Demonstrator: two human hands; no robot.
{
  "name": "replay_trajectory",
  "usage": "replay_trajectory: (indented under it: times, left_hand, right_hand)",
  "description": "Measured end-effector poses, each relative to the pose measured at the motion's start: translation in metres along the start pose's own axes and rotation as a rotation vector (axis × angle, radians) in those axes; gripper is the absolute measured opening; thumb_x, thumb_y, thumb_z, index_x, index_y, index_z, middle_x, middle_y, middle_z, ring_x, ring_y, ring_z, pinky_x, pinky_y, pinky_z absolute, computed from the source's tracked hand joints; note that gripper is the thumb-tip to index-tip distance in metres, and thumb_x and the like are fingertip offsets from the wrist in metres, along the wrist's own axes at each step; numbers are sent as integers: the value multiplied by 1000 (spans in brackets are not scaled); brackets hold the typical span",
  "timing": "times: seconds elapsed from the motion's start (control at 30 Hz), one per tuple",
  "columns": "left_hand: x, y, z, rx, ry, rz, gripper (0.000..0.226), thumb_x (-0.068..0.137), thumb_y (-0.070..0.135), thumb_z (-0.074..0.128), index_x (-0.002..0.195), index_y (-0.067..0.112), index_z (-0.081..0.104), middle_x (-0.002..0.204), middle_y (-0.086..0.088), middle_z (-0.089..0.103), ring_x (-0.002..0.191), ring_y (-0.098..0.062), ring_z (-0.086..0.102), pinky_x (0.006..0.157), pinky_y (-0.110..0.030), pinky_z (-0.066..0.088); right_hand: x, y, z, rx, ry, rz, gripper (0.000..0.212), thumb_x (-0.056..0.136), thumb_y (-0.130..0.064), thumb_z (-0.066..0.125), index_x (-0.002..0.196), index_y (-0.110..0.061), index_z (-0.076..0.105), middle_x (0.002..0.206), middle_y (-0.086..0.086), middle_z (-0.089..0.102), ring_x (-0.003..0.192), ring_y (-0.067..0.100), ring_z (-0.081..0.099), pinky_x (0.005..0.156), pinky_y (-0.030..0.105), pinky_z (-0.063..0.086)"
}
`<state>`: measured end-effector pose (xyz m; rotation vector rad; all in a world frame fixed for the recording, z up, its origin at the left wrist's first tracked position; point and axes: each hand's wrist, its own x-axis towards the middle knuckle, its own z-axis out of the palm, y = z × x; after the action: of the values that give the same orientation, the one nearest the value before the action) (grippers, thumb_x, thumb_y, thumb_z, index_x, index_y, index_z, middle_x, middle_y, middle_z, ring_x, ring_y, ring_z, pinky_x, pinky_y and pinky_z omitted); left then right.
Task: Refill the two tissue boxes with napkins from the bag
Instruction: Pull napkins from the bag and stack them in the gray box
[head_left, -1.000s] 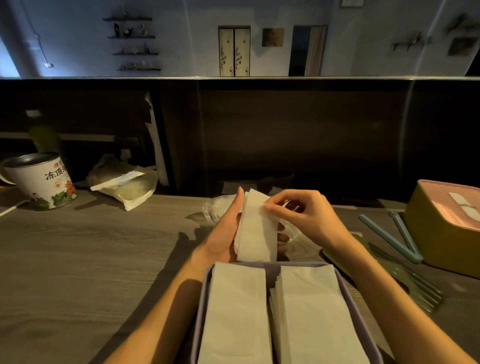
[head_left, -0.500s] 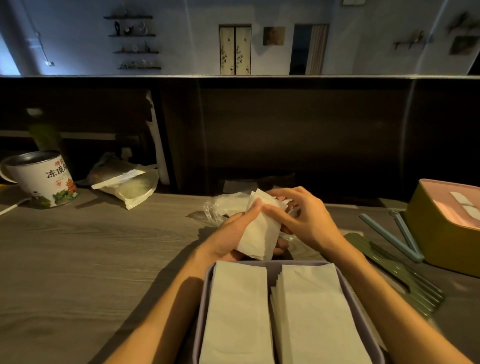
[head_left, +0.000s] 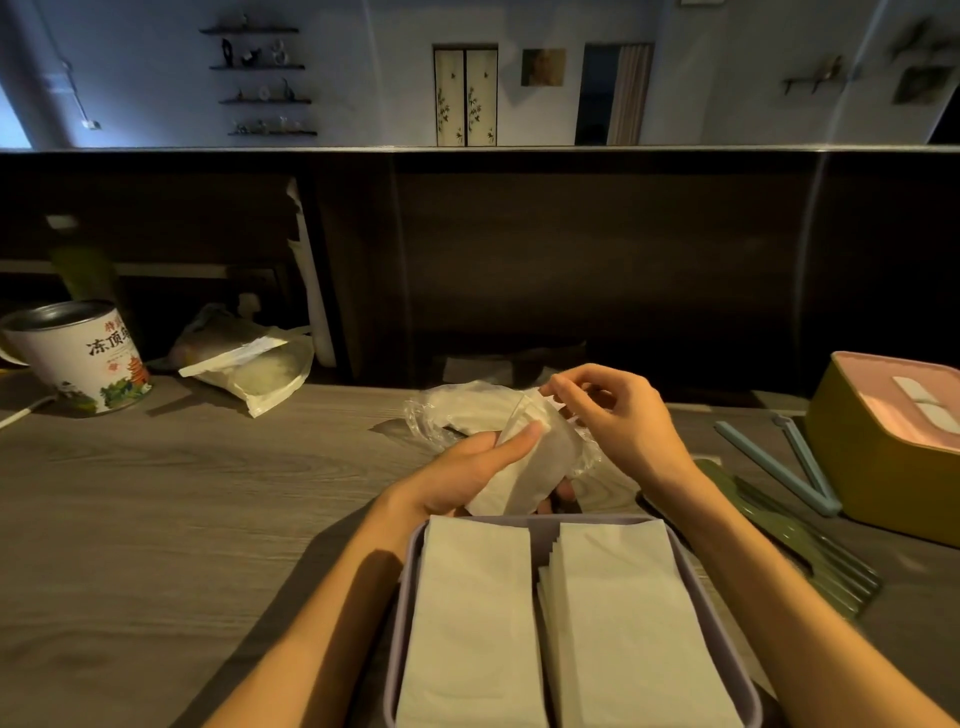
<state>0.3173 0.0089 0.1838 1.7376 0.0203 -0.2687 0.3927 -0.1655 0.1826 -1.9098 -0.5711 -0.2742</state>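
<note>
Gripping the napkin wad (head_left: 524, 478) in my left hand (head_left: 467, 475), my right hand (head_left: 618, 421) pinches its top; I'd square it before lowering into the purple box (head_left: 408, 571) just below.

Before you runs a grey wood-grain table (head_left: 156, 519). At your near edge sits an open lilac tissue box (head_left: 405, 582) with two stacks of napkins in it. A crumpled clear plastic bag (head_left: 447, 410) lies beyond it. Far left stand a printed tin (head_left: 83, 358) and a pale pouch (head_left: 260, 374); to your right lie green forks (head_left: 810, 551), blue tongs (head_left: 779, 462) and a yellow tissue box (head_left: 883, 467).
</note>
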Motion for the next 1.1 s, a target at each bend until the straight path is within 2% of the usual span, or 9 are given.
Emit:
replay_trajectory:
  times: [0.17, 0.4, 0.53, 0.7, 0.77, 0.83, 0.97, 1.03, 1.1]
  left_hand:
    - [-1, 3, 1, -6, -17, -20, 12, 99, 57, 42, 100, 48, 49, 100, 25, 56, 85, 7, 57, 62, -11, 44]
    - [4, -3, 1, 59, -5, 7, 25, 95, 62, 48, 115, 47, 51, 114, 15, 63, 103, -4, 61, 74, -24, 48]
    - [6, -5, -2, -3, 1, 17, 22, 97, 58, 47, 114, 45, 54, 114, 11, 67, 101, -7, 66, 76, -24, 52]
    - [11, -11, -5, -210, 30, -3, 36, 99, 52, 48, 126, 29, 56, 108, 0, 74, 94, -14, 73, 79, -32, 59]
    - [15, -15, -3, -435, 53, -52, 50, 98, 55, 48, 132, 20, 55, 112, -12, 74, 104, -27, 72, 89, -44, 58]
    - [21, -18, -3, -608, 152, -89, 54, 98, 57, 47, 134, 18, 55, 110, -17, 74, 104, -34, 69, 84, -47, 58]
    - [28, -20, -3, -561, 111, -64, 51, 103, 54, 42, 131, 13, 56, 116, -18, 66, 102, -30, 66, 82, -42, 57]
    - [28, -17, 1, -505, 128, -54, 36, 108, 42, 35, 113, 15, 58, 98, -9, 65, 79, -14, 71, 72, -30, 59]
    - [28, -21, -2, -441, 49, 33, 37, 109, 36, 24, 116, 15, 55, 82, -6, 68, 59, -6, 70, 53, -22, 56]
  right_hand:
    - [-2, 4, 0, 17, -120, -6, 21, 94, -43, 65, 105, -30, 78, 95, -17, 72, 94, -5, 65, 70, 16, 58]
    - [1, 5, 0, 92, 72, 13, 17, 97, -38, 63, 104, -28, 76, 96, -15, 71, 95, 1, 65, 77, 19, 55]
    - [-1, 10, -1, 16, -39, 9, 19, 100, -35, 61, 111, -28, 74, 100, -15, 71, 94, 1, 67, 79, 23, 58]
    - [-1, 7, -10, 151, 250, 19, 14, 102, -30, 61, 110, -32, 71, 98, -14, 71, 95, 1, 68, 81, 31, 63]
    - [-1, -3, -18, 171, 186, -29, 18, 101, -32, 61, 115, -29, 72, 100, -13, 73, 97, 4, 70, 79, 30, 63]
    - [-3, -16, -22, 313, -14, -50, 21, 100, -31, 62, 119, -26, 72, 101, -10, 74, 98, 8, 71, 77, 26, 62]
    - [-6, -20, -12, 245, -235, -33, 18, 97, -28, 67, 113, -21, 69, 93, -11, 75, 92, 6, 73, 70, 18, 56]
    - [-6, -11, -4, 25, -196, -62, 18, 94, -33, 70, 108, -23, 69, 96, -12, 72, 93, 4, 70, 71, 21, 58]
    - [-6, -3, 3, -75, -171, -72, 20, 92, -37, 71, 106, -24, 69, 101, -12, 69, 95, 7, 68, 71, 24, 61]
